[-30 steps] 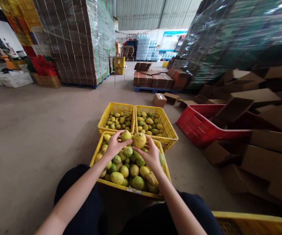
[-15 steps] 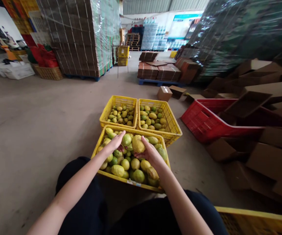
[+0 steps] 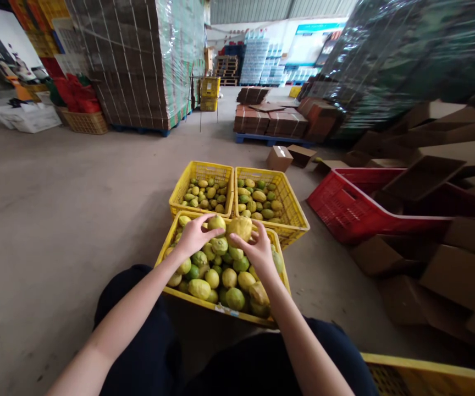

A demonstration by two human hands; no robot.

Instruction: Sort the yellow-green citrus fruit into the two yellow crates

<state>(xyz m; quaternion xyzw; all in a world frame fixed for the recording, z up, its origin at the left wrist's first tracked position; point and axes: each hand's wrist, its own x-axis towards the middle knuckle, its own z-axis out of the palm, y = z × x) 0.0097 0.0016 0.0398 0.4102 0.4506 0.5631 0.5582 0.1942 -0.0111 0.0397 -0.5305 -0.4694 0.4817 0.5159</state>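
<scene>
My left hand (image 3: 198, 235) grips a small yellow-green lemon (image 3: 216, 223) between thumb and fingers. A larger, rough yellow lemon (image 3: 240, 226) is held in my right hand (image 3: 259, 248), its thumb across the near side. Both fruits are raised above the far part of a yellow plastic crate (image 3: 166, 246), which stands before my knees. Inside it lie many yellow and green lemons (image 3: 199, 288). Just beyond, side by side, are a left yellow crate (image 3: 175, 195) and a right yellow crate (image 3: 293, 206), each partly filled with similar fruit.
A red crate (image 3: 340, 206) stands at the right among a heap of cardboard boxes (image 3: 447, 269). Another yellow crate (image 3: 427, 366) shows at the bottom right. Flattened cartons (image 3: 270, 121) lie on a blue pallet ahead. Wrapped stacks rise on both sides.
My hands have turned so their backs face up more, with thumbs now across the near side of the fruits. Both lemons have moved slightly up and away from me.
</scene>
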